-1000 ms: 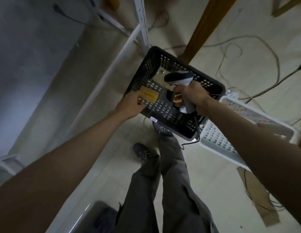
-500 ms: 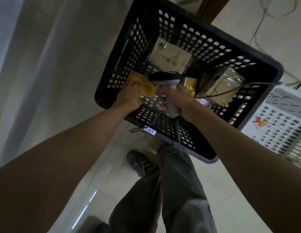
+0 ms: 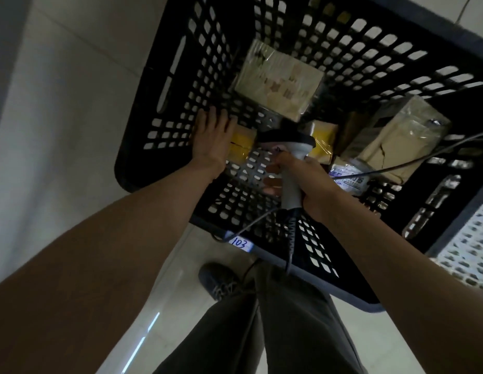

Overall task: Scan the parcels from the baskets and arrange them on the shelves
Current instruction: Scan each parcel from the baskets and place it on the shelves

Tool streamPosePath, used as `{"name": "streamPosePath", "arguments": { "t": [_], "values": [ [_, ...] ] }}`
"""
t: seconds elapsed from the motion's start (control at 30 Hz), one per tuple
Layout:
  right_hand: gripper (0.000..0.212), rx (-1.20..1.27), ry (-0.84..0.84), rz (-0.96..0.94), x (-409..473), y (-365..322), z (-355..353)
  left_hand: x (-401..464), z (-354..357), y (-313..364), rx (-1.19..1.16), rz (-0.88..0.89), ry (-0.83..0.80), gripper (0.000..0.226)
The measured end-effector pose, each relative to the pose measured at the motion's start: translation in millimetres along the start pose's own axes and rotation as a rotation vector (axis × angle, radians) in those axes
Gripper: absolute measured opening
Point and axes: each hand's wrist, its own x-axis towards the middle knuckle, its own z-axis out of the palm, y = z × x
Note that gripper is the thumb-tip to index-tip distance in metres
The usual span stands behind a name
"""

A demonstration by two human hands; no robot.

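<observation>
A black perforated basket [image 3: 261,255] marked 103 fills the upper view and holds several parcels. My left hand [image 3: 212,139] lies with straight fingers on the left end of a small yellow parcel [image 3: 241,147] on the basket floor. My right hand [image 3: 310,182] grips the handle of a grey barcode scanner [image 3: 286,143], whose head hangs just right of that parcel. Behind it sit a plastic-wrapped beige box [image 3: 278,82], a second yellow parcel [image 3: 322,141], a brown wrapped box [image 3: 396,139] and a white-labelled packet [image 3: 350,180].
A white perforated basket [image 3: 472,247] touches the black one at the right edge. The scanner's cable [image 3: 396,166] runs across the parcels and another length hangs over the near rim. My legs and a shoe [image 3: 218,279] stand on the pale tiled floor below.
The view has closed in on the black basket. My left hand has flattened on the yellow parcel, lower on the basket floor. The scanner stays in my right hand beside it.
</observation>
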Motion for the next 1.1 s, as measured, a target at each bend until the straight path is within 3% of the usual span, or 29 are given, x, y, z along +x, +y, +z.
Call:
{"name": "streamPosePath", "arguments": {
  "t": [0.13,0.27,0.47,0.67,0.9,1.0,1.1],
  "values": [
    [0.012,0.067,-0.035,0.003,-6.1,0.4,-7.3,9.8,7.6,-0.6,-0.045,0.043,0.081,0.105],
    [0.006,0.07,-0.003,-0.057,-29.9,-8.3,-6.5,-10.3,-0.4,-7.2,-0.272,0.021,0.124,0.1],
    [0.026,0.09,0.042,-0.136,-119.2,-32.6,6.5,-97.2,-73.8,-33.1,-0.573,-0.061,0.29,0.118],
    [0.022,-0.05,0.0,-0.264,-258.6,-66.1,32.5,-239.0,-159.4,-63.2,-0.814,-0.152,0.448,0.12],
    [0.027,-0.194,-0.054,-0.399,-444.7,-76.0,68.5,-461.2,-218.3,-91.1,-1.122,-0.335,0.456,0.121],
    [0.037,-0.291,-0.088,-0.448,-520.9,-70.7,84.1,-553.0,-225.8,-104.1,-1.284,-0.398,0.535,0.108],
    [0.022,-0.347,-0.17,-0.521,-590.7,-67.9,101.9,-635.0,-232.3,-115.1,-1.392,-0.483,0.623,0.099]
  ]
}}
